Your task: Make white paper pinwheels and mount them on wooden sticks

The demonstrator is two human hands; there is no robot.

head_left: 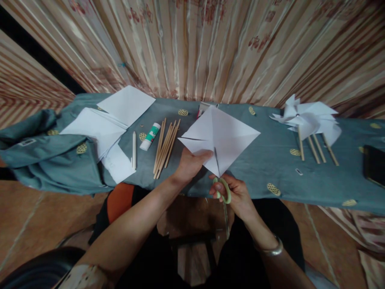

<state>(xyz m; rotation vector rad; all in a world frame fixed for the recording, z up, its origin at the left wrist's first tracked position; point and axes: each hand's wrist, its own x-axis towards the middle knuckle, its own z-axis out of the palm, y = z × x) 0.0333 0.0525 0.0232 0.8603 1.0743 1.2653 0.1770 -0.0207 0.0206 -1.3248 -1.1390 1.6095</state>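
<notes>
A square sheet of white paper (231, 132), turned corner-down and creased, is pinched at its lower left edge by my left hand (192, 162), thumb on top. One slit runs inward from its left corner. My right hand (236, 192) grips a pair of scissors (224, 190) by the light green handles. Their blades lie along the crease at the paper's bottom corner, one blade showing on top. Partly hidden behind the paper's upper left edge is a small box (204, 107).
Left on the green cloth (264, 160) lie white paper sheets (128, 104), a white pencil (134, 150), a glue stick (150, 136) and several wooden sticks (167, 148). Paper pinwheels (313, 116) on sticks lie right, with a black phone (374, 164) at the edge. A curtain (192, 48) hangs behind.
</notes>
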